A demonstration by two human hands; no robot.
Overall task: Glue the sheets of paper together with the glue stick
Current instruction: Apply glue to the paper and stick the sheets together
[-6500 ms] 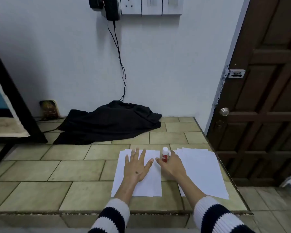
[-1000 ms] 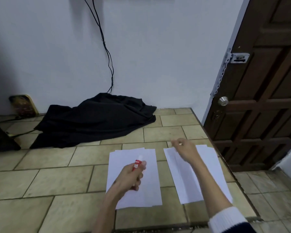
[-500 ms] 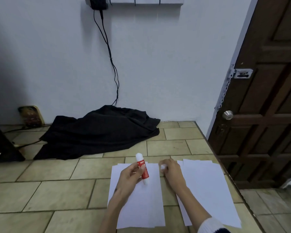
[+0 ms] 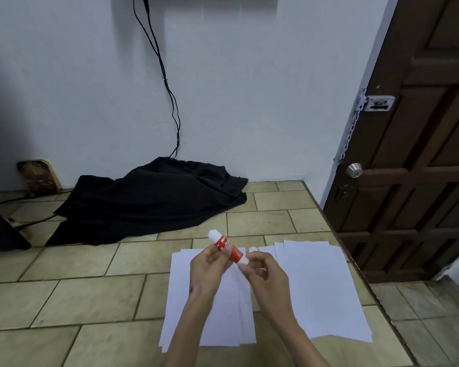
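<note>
Hands hold the glue stick up over the paper. The left hand grips its middle. The right hand pinches its lower end, maybe twisting.

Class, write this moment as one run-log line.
left hand: grips glue stick | right hand: pinches its lower end | paper sheets: flat on tiles

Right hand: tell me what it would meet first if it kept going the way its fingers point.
The right hand points up-left at the glue stick, whose lower end its fingertips already pinch. Beyond that it would likely meet the left hand gripping the stick, though depth is unclear.
</note>
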